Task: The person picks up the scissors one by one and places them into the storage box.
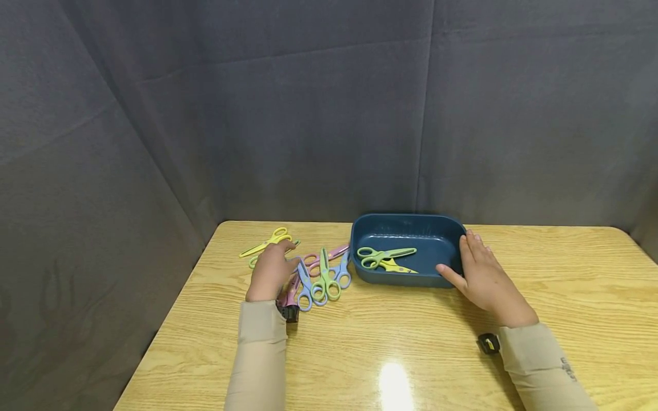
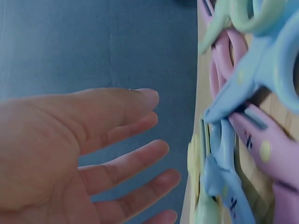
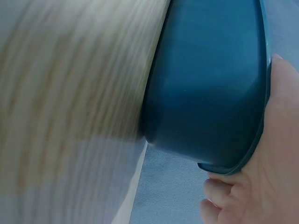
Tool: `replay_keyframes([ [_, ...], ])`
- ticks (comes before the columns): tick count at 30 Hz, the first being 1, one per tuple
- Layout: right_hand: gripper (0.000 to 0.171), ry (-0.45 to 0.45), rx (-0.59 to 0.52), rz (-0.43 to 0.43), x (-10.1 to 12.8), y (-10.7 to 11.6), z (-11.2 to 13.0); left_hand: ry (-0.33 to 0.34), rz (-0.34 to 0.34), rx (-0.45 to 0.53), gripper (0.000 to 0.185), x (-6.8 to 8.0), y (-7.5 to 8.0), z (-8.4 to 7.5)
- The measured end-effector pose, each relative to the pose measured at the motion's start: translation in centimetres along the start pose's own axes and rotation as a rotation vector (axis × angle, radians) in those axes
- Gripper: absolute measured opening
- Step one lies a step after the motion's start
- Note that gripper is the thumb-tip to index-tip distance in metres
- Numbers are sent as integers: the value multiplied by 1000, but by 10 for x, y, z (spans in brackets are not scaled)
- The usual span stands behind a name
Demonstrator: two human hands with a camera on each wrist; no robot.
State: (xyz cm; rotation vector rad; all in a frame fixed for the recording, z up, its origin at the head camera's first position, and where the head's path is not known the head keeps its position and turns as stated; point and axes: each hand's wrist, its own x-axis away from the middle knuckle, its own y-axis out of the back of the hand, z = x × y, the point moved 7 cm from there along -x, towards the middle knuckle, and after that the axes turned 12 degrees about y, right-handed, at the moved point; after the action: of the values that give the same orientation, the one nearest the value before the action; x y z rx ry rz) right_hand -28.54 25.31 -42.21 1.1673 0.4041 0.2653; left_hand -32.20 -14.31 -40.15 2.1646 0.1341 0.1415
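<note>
A dark blue tray stands on the wooden table and holds green scissors lying over yellow scissors. My right hand rests against the tray's right front corner, fingers straight along the wall and thumb along the front; the right wrist view shows the palm against the tray's rim. My left hand hovers over a pile of scissors left of the tray, empty, with the fingers spread and relaxed. Blue scissors and pink scissors lie just beside it.
The pile holds several pastel scissors: yellow ones farthest left, blue, green and pink. Grey cloth walls close in the table behind and at the left. Bare wood stretches in front and to the right.
</note>
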Motion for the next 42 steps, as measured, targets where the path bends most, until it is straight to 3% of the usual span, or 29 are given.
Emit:
replay_keyframes([
  [5,99,-5,-7,5,-1,0,0,40,5,-9,38,-4,1,13],
  [12,99,0,-5,10,-1,1,1,45,17,-29,37,-6,3,23],
  [29,99,-18,-14,17,3,2,3,104,65,-84,47,-5,-7,27],
  [42,99,-16,-17,15,2,4,6,103,47,-134,50,-5,-10,27],
])
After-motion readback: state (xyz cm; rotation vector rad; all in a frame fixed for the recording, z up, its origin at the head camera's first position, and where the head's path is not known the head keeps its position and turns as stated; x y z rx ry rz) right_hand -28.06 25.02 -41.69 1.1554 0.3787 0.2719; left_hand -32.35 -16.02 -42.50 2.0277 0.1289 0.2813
